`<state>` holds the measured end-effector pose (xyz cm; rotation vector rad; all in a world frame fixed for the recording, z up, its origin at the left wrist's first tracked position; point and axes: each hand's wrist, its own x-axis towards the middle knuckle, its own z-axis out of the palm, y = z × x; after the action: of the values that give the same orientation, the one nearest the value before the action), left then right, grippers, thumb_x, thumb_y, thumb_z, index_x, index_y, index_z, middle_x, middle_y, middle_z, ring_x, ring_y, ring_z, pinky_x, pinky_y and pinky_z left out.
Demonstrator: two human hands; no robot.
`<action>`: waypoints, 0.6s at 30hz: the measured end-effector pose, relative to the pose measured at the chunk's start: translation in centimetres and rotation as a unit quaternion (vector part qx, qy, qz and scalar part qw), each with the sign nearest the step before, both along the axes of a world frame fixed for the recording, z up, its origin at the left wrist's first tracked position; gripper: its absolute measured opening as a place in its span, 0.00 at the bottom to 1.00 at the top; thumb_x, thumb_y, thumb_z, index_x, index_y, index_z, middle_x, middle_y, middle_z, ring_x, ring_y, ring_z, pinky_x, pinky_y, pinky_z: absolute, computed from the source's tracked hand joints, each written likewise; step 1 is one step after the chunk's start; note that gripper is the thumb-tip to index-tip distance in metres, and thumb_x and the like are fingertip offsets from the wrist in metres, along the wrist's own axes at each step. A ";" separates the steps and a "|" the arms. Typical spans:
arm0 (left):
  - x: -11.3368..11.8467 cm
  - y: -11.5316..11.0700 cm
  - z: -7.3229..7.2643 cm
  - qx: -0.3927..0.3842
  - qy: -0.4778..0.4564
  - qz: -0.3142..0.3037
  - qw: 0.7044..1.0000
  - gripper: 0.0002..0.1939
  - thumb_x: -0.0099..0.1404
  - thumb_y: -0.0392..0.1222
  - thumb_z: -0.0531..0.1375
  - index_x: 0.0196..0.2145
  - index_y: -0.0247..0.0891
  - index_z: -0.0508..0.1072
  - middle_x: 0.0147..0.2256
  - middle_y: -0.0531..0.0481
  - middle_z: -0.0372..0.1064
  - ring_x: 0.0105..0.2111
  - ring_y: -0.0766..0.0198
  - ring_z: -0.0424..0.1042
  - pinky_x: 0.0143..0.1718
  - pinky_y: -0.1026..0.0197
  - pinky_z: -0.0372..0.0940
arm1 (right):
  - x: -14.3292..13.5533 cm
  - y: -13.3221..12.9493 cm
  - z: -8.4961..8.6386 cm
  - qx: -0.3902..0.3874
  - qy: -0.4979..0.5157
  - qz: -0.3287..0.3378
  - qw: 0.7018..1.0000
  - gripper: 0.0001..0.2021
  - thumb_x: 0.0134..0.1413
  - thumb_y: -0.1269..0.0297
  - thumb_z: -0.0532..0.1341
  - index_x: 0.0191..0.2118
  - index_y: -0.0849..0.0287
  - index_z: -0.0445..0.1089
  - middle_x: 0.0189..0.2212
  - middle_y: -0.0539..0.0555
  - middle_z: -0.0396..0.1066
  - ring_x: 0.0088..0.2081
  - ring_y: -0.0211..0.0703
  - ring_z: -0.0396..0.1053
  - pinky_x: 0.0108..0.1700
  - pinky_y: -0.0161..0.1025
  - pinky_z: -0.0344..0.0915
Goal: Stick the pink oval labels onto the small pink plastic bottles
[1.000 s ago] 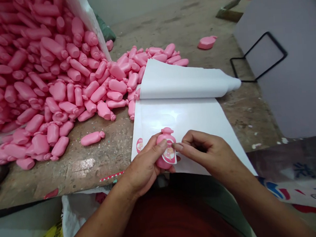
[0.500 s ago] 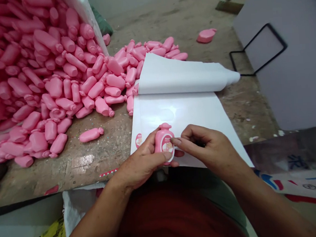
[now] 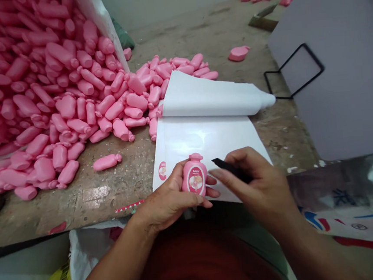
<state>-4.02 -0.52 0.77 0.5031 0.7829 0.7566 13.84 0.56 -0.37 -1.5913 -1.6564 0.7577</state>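
Observation:
A small pink bottle [image 3: 189, 174] with an oval label on its front is held upright in my left hand [image 3: 170, 196], fingers around its back and thumb at its lower edge. Just right of it, my right hand [image 3: 253, 175] grips a dark, flat-tipped tool [image 3: 223, 164] whose tip points toward the bottle; the rest of the tool is hidden in the fingers. Beneath both hands lies a white sheet [image 3: 186, 135], folded back at its far end, with one oval sticker [image 3: 162, 171] near its left edge.
A large heap of pink bottles [image 3: 66, 107] spills from a white sack [image 3: 106, 25] at the left. One bottle [image 3: 106, 162] lies apart on the worn table [image 3: 96, 191]. A grey panel [image 3: 341, 78] with a black wire frame [image 3: 318, 61] stands at the right.
My right hand has drawn slightly away from the bottle, and the dark tool now shows in it. The bottle's label now faces me more fully. The whole view has shifted a little.

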 end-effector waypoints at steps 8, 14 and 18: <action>0.9 -0.4 -0.6 0.025 0.013 -0.029 0.999 0.23 0.59 0.39 0.66 0.51 0.36 0.66 0.37 0.49 0.71 0.30 0.68 0.72 0.32 0.67 0.67 | -2.3 0.9 -0.6 0.025 0.086 -0.015 0.996 0.13 0.48 0.53 0.67 0.33 0.52 0.65 0.25 0.46 0.68 0.26 0.40 0.65 0.29 0.37 0.61; -6.8 -3.4 0.3 0.048 0.165 -0.084 0.982 0.24 0.65 0.55 0.61 0.52 0.37 0.71 0.41 0.42 0.75 0.32 0.62 0.75 0.27 0.65 0.66 | -1.2 1.5 -1.7 0.026 0.081 -0.007 0.996 0.14 0.47 0.48 0.67 0.30 0.51 0.68 0.25 0.48 0.69 0.26 0.42 0.65 0.29 0.40 0.62; -14.4 -7.2 3.5 0.084 0.443 -0.193 0.872 0.20 0.64 0.52 0.63 0.52 0.44 0.77 0.46 0.46 0.78 0.42 0.58 0.76 0.42 0.61 0.68 | 0.7 1.8 -3.7 0.001 0.034 -0.012 0.999 0.15 0.49 0.43 0.66 0.34 0.48 0.71 0.31 0.53 0.75 0.31 0.52 0.72 0.31 0.46 0.65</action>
<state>-18.45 -7.74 4.29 1.1664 1.4139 0.1790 14.51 2.39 -4.05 -1.5651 -1.5866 0.7891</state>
